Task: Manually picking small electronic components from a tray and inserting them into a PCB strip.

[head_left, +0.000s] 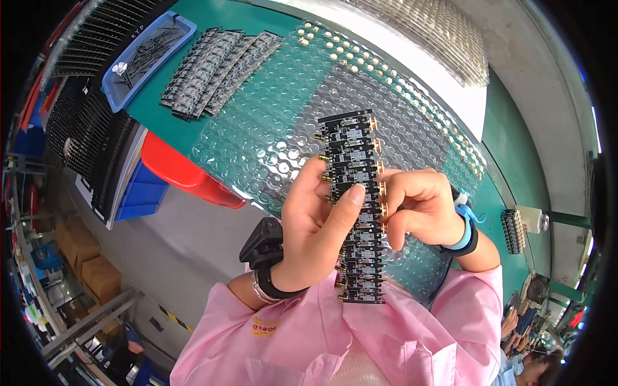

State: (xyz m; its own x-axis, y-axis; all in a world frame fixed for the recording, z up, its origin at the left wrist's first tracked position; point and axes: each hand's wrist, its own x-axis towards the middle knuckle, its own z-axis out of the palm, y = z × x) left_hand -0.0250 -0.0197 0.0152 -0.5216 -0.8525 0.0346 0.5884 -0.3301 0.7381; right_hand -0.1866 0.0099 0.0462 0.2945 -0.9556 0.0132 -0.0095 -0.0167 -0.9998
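My left hand (pixel 315 222) is closed round a long panel of black circuit boards (pixel 354 154), its thumb pressed on the face. Small brass connectors stick out along the panel's left edge, and round gold-coloured parts (pixel 380 168) line the right edge. My right hand (pixel 428 202) is at that right edge with its fingers curled and thumb and forefinger close to the round parts. Whatever sits between those fingertips is hidden. Beyond the panel, small round white-and-gold pieces (pixel 353 68) lie in rows on a clear bubbled sheet (pixel 257 138).
Stacked circuit board panels (pixel 209 71) lie at the far left beside a blue tray (pixel 109 93) of thin black pieces. A red plastic seat (pixel 183 168) is by the table's left edge. At right are another board stack (pixel 513 231) and a white bottle (pixel 531 220). Other people (pixel 531 370) sit lower right.
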